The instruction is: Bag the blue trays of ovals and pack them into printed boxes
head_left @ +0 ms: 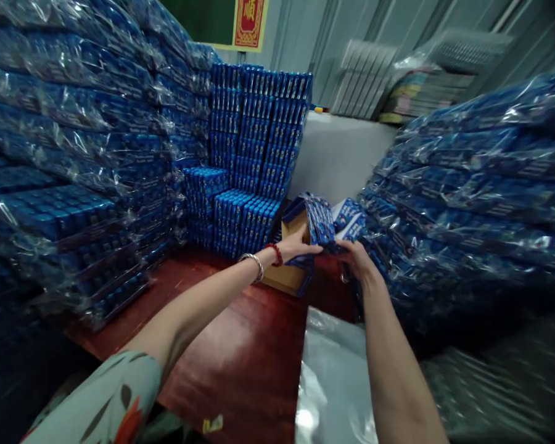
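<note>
A blue printed cardboard box (321,221), plain brown on its inner side, is in front of me, partly unfolded near the far edge of the red tabletop. My left hand (296,245), with a red bead bracelet and a silver bangle at the wrist, grips its near side; some fingers are hidden in the box. At the right, my right hand (358,260) pinches the box's lower edge between thumb and fingers. Behind that hand lie more blue and white printed cardboard pieces (349,219). Where one piece ends and another begins is hard to make out.
Upright blue cylinders (247,209) stand in packed blocks behind the box. Tall plastic-wrapped stacks rise at the left (74,105) and right (481,179). Clear plastic bags (333,376) lie on the red tabletop (231,357). A white panel (342,154) stands at the back.
</note>
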The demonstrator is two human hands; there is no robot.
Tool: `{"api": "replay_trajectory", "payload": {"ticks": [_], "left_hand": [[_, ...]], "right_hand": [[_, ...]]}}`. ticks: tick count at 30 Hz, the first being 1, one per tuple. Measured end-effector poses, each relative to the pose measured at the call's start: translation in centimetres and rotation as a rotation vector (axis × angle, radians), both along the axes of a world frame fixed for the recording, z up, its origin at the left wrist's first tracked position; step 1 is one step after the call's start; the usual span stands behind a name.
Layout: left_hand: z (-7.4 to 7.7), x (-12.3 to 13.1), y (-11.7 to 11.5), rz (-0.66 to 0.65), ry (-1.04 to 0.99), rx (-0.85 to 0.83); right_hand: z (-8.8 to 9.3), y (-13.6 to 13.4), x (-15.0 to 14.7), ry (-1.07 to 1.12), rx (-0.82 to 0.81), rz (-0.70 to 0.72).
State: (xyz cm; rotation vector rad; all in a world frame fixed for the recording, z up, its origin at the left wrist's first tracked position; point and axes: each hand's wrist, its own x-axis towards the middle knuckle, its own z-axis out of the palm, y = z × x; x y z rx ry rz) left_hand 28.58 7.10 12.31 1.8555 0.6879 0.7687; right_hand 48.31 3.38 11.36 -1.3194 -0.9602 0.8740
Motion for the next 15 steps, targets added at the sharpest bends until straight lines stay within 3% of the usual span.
{"api": "replay_trajectory", "payload": {"ticks": [3, 5, 8, 10, 15], "left_hand": [[-0.8, -0.6, 1.8, 0.206, -0.022, -0.115], [-1.9, -3.0, 0.5, 0.265, -0.054, -0.077], [-3.9, -8.7, -4.5, 0.243, -0.076, 0.069], [-5.5, -13.2, -8.5, 0.340, -0.024, 0.099], [-8.9, -23.7, -16.1, 0.547, 0.006, -0.270]], "right_hand": [[-0.7, 5.5, 0.4, -0.017, -0.070, 0.027], [-2.2, 8.0, -0.2, -0.018, -0.102, 0.032], [-4.3, 9.7, -1.3, -0.025, -0.095, -0.007], [-5.4, 9.7, -1.7, 0.008, -0.063, -0.022], [-7.0, 7.6, -2.0, 0.245, 0.044, -0.083]]}}
